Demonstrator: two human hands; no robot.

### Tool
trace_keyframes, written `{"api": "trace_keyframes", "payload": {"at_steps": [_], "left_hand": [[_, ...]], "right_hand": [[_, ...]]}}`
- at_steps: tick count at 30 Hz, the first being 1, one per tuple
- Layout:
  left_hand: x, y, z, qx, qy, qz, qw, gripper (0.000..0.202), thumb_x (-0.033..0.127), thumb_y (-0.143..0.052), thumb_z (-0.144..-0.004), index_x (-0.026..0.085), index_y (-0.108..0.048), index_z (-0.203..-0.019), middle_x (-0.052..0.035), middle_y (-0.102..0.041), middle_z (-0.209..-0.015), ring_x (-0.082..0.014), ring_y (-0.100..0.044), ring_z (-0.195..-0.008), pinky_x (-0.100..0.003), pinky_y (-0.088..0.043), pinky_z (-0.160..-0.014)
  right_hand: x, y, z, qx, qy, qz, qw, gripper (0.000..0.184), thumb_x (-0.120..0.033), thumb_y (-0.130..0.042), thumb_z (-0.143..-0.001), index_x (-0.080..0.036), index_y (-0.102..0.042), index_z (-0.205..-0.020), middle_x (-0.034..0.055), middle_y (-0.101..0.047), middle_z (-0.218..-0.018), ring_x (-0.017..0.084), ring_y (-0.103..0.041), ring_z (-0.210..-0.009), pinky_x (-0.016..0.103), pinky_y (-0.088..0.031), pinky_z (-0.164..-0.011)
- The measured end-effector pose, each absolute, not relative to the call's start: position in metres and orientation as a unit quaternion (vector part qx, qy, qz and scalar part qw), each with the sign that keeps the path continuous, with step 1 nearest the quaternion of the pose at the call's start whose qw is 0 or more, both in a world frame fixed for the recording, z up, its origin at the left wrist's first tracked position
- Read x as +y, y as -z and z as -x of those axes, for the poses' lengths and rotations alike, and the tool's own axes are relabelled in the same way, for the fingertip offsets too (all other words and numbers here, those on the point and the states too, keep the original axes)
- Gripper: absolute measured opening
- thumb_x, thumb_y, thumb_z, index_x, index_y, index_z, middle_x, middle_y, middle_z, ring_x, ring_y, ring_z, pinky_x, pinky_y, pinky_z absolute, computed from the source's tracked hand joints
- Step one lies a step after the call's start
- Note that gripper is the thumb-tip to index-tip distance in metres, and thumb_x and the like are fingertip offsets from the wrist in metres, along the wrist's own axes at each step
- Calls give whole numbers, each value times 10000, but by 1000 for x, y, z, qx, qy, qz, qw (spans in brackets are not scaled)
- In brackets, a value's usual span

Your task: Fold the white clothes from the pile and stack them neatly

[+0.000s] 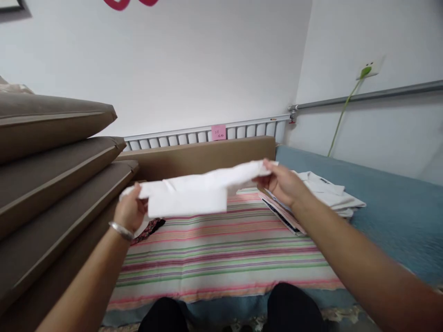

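Observation:
A white folded cloth [188, 199], perhaps a garment, is stretched sideways in the air between my two hands. My left hand [130, 210], with a silver bangle at the wrist, pinches its left end. At its right end, a little higher, my right hand [280, 182] is closed on the cloth. Part of the cloth hangs down as a rectangular flap on the left half; its edges are slightly blurred. Below lies a striped sheet [221, 258]. Close to my left hand, a dark flowered fabric [150, 229] is partly hidden.
Stacked brown cushions [58, 184] rise at the left. On the right are folded white clothes [328, 193] and a stack of folded fabrics [282, 214] on the sheet's edge. A radiator [180, 138] with a pink note [218, 132] stands behind the brown backrest [207, 157].

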State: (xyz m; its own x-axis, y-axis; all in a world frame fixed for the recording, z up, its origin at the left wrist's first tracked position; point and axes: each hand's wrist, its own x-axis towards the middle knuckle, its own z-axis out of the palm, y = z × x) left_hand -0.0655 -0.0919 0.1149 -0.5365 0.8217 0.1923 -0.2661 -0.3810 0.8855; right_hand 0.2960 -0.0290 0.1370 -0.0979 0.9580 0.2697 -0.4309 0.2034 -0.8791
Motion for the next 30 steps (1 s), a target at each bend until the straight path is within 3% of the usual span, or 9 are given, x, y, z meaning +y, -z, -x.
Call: {"api": "trace_keyframes", "payload": {"at_steps": [4,6,11,17,22,30], "left_hand": [[-92,17,70,565,-689,-201,407,142,294,-524,-812,186,-559,-897,1,-636,-770,-112,-594,-573,-254,-504,-509],[-97,76,71,591,-657,-170,435,145,260,-543,-797,152,-560,-892,-36,-639,-753,-141,-598,-559,-295,-506,-508],[-116,172,74,614,-625,-56,478,231,281,-588,-773,150,-540,-958,-52,-641,-740,-163,-614,-580,-307,-513,-546],[-128,200,70,636,-589,-106,487,414,342,-704,-661,157,-544,-994,-57,-648,-811,-162,-620,-621,-290,-515,-571],[-129,210,58,660,-550,-140,492,254,213,-671,-686,118,-547,-885,-78,-651,-761,-175,-614,-599,-315,-508,-570],[-138,218,60,649,-576,-139,477,196,203,-645,-712,145,-561,-879,-67,-662,-783,-174,-625,-635,-301,-494,-616]], "right_hand": [[-24,-3,-293,-436,-620,415,503,141,-284,-568,-814,-153,-551,-865,36,-657,-695,127,-611,-557,191,-452,-441],[-26,61,-290,-393,-643,470,460,167,-305,-591,-791,-161,-553,-867,44,-662,-701,127,-613,-546,188,-443,-444],[-37,169,-294,-293,-655,542,437,178,-299,-603,-763,-169,-561,-878,28,-658,-656,106,-597,-515,184,-441,-486],[-41,190,-305,-291,-682,501,446,318,-353,-671,-699,-163,-570,-934,69,-692,-814,155,-648,-707,257,-501,-695],[-43,185,-302,-323,-668,529,412,291,-346,-680,-686,-157,-572,-879,74,-689,-807,147,-644,-681,249,-496,-669],[-56,193,-303,-363,-663,507,414,215,-310,-639,-713,-151,-562,-836,52,-671,-726,144,-634,-641,254,-503,-647]]}}
